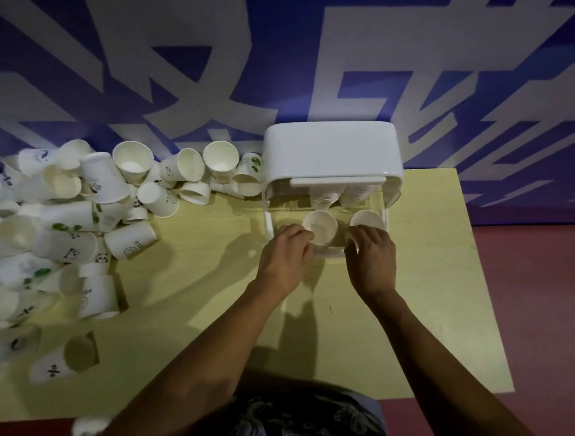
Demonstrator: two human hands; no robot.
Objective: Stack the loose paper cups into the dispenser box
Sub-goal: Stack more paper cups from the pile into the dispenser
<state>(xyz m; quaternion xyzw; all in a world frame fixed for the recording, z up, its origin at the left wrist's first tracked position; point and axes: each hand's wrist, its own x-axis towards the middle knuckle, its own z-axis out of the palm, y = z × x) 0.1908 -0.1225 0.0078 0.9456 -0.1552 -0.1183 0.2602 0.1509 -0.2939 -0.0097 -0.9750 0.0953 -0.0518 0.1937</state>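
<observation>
Two cups (320, 227) in dispenser box (331, 153), one at each hand (287, 255).

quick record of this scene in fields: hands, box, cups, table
left hand: left hand with fingers at the rim of the left cup in the box
right hand: right hand with grip at the right cup
box: white dispenser box, clear front, cup stacks inside
loose cups: loose cup pile at the table's left
table: pale yellow table
</observation>
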